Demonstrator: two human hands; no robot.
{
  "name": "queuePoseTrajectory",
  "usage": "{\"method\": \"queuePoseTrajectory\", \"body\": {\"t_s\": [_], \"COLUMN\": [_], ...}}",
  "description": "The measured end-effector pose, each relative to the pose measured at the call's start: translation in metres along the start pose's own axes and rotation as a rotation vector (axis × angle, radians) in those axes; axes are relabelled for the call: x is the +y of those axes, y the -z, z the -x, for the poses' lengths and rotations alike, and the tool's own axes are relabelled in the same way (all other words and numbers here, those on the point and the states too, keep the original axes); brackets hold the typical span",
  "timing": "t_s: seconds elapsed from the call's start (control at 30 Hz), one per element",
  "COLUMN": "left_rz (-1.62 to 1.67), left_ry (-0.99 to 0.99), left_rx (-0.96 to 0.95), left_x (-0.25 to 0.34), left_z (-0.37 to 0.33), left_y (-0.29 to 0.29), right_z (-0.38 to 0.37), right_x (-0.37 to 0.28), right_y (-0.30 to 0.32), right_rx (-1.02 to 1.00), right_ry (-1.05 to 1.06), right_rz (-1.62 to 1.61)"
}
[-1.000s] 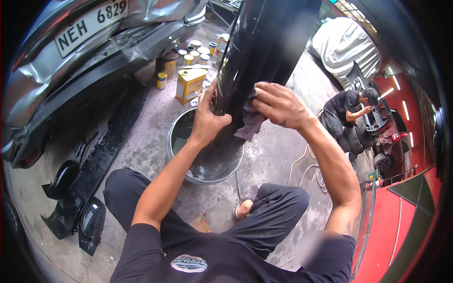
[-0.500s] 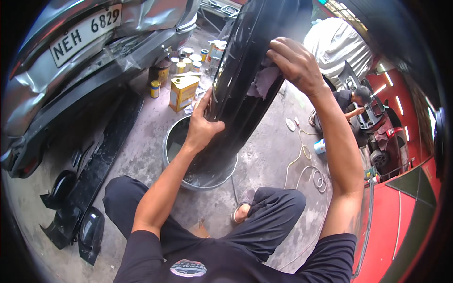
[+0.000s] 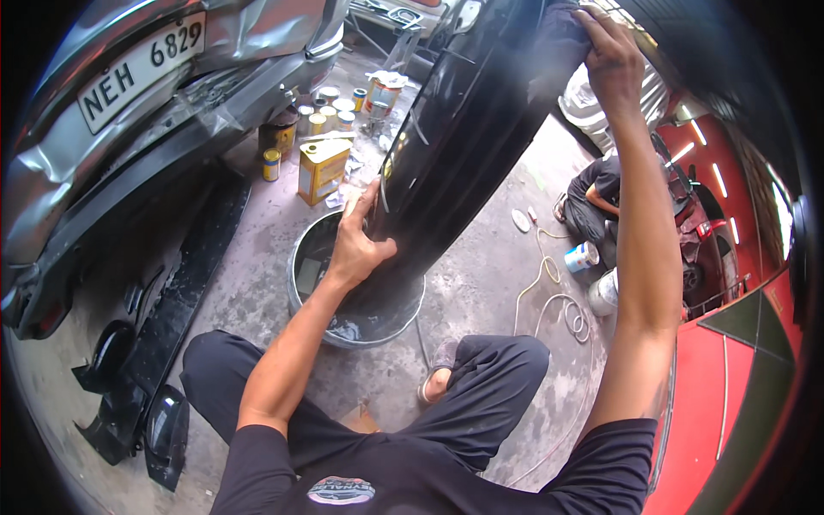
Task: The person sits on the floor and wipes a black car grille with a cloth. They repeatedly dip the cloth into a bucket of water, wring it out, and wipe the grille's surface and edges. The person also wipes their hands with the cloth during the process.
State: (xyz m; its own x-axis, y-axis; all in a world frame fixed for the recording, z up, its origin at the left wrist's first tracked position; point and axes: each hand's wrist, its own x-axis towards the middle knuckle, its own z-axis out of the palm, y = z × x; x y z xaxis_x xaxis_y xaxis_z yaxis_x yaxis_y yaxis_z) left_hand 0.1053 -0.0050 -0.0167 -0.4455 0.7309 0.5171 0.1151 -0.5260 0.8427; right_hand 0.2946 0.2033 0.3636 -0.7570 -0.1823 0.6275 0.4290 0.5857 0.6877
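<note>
A long glossy black car body panel (image 3: 468,163) slants up and away in front of me. Its lower end is over or inside a round dark tub (image 3: 378,341) with water in it; I cannot tell which. My left hand (image 3: 354,249) grips the panel's left edge near the bottom, thumb on the face and fingers at the rim. Far up by the top right edge, my right hand (image 3: 614,64) has its fingers bent over a limp grey-purple sheet (image 3: 571,33), pressed against the panel. Whether the sheet is cloth or sandpaper is unclear.
A silver car's damaged rear (image 3: 257,60) stands at the left. Black trim parts (image 3: 176,318) lie on the floor below it. Several paint cans and a yellow rectangular tin (image 3: 323,172) sit behind the tub. At right are a hose (image 3: 566,318), a white bucket (image 3: 603,293) and a crouching person (image 3: 592,193).
My right hand and the sheet have slid up the panel, away from me and to the right. The left hand keeps its grip. The view has shifted slightly.
</note>
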Motion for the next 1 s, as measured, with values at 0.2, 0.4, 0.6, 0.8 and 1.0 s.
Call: {"method": "queuePoseTrajectory", "body": {"t_s": [0.2, 0.4, 0.6, 0.8, 1.0], "left_rz": [-0.023, -0.121, -0.023, -0.006, -0.092], "left_ry": [0.119, 0.111, 0.032, 0.058, 0.023], "left_rx": [-0.070, -0.071, -0.045, -0.009, -0.023], "left_x": [-0.008, -0.007, -0.007, -0.004, 0.001], "left_z": [0.004, 0.008, 0.010, 0.010, 0.009], "left_y": [0.005, -0.001, -0.022, -0.010, -0.018], "right_z": [0.030, -0.003, 0.024, 0.040, 0.071], "right_x": [-0.053, -0.044, -0.019, -0.112, -0.146], "right_y": [-0.018, 0.020, -0.048, -0.001, 0.006], "right_rx": [-0.064, 0.180, -0.118, 0.040, -0.039], "right_ry": [0.008, -0.445, -0.127, 0.046, 0.058], "right_rz": [-0.191, -0.275, -0.178, -0.153, -0.155]}}
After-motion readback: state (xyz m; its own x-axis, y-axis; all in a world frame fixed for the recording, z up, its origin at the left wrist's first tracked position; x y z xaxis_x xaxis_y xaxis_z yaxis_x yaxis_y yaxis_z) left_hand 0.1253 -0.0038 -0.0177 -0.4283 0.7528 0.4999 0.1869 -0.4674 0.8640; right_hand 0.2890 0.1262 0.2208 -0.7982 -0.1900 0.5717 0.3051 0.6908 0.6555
